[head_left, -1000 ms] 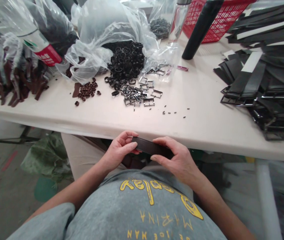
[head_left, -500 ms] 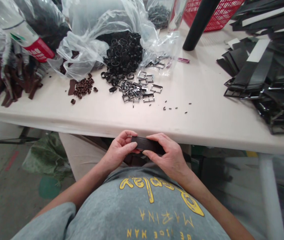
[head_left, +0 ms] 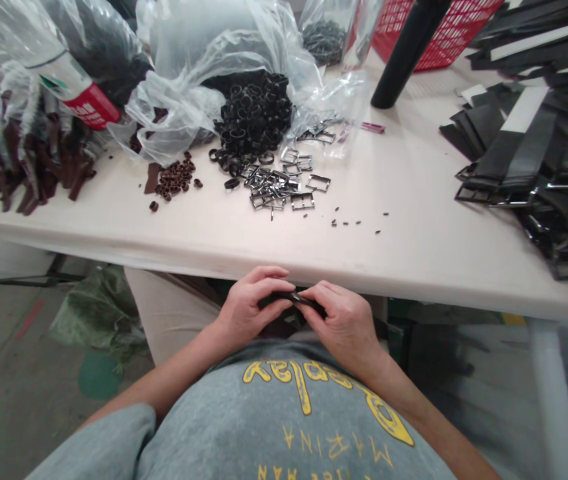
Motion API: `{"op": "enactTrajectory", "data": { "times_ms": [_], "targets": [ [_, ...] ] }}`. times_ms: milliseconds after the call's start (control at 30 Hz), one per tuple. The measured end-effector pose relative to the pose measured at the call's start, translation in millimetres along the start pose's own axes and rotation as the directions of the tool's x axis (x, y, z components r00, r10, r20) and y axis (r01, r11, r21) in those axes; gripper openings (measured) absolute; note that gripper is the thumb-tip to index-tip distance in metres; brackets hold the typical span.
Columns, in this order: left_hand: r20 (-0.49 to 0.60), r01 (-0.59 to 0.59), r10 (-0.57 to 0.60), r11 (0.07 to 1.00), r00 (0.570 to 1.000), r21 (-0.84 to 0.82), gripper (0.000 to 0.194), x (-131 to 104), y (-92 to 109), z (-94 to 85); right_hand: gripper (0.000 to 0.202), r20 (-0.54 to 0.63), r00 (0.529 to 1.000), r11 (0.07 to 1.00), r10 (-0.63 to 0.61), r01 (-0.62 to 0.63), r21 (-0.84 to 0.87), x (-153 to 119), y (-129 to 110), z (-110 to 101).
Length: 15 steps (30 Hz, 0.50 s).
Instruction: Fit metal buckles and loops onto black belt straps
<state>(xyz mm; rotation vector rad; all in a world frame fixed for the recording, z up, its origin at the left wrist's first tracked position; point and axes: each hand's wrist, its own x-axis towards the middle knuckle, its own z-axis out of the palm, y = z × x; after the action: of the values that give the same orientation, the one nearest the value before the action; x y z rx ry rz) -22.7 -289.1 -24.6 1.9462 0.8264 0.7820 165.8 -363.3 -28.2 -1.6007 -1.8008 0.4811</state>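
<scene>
A dark belt strap is held edge-on between both hands, just below the front of the table. My left hand pinches it from the left, thumb beneath and fingers above. From the right, my right hand grips the strap with thumb and fingers, its fingertips close to those of the left. Beyond the hands lies a pile of metal buckles, and behind it a heap of black belt loops. The rest of the strap is hidden by my hands and shirt.
Brown loops and small metal pins lie on the white table. Black straps with buckles are stacked at right. A black cylinder, red basket, plastic bags and brown straps stand around.
The strap has turned from showing its flat face to edge-on. My left hand has closed in toward the right hand, its fingers now over the strap. The view has shifted slightly.
</scene>
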Motion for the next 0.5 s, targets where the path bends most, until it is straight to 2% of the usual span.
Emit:
{"op": "enactTrajectory", "data": {
  "times_ms": [100, 200, 400, 467, 500],
  "targets": [
    [-0.002, -0.279, 0.289, 0.926, 0.957, 0.255, 0.013, 3, 0, 4.3, 0.014, -0.012, 0.999, 0.997, -0.036, 0.035, -0.063, 0, 0, 1],
    [0.008, -0.407, 0.423, 0.866, 0.906, 0.291, 0.012, 7, 2, 7.9, 0.015, -0.020, 0.998, 0.997, -0.057, 0.056, -0.060, -1, -1, 1],
    [-0.079, -0.321, 0.327, 0.943, 0.942, 0.085, 0.008, 13, 13, 4.8, 0.017, -0.038, 0.995, 0.996, -0.089, 0.088, -0.015, 0, 8, -4],
    [-0.066, -0.310, 0.311, 0.951, 0.948, 0.016, 0.010, 14, 15, 1.3, 0.018, -0.071, 0.994, 0.996, -0.080, 0.077, -0.048, 1, 18, -12],
    [-0.027, -0.310, 0.310, 0.951, 0.951, -0.016, 0.011, 14, 15, -0.5, 0.019, -0.106, 0.992, 0.996, -0.066, 0.059, -0.071, 2, 24, -18]
  ]
}}
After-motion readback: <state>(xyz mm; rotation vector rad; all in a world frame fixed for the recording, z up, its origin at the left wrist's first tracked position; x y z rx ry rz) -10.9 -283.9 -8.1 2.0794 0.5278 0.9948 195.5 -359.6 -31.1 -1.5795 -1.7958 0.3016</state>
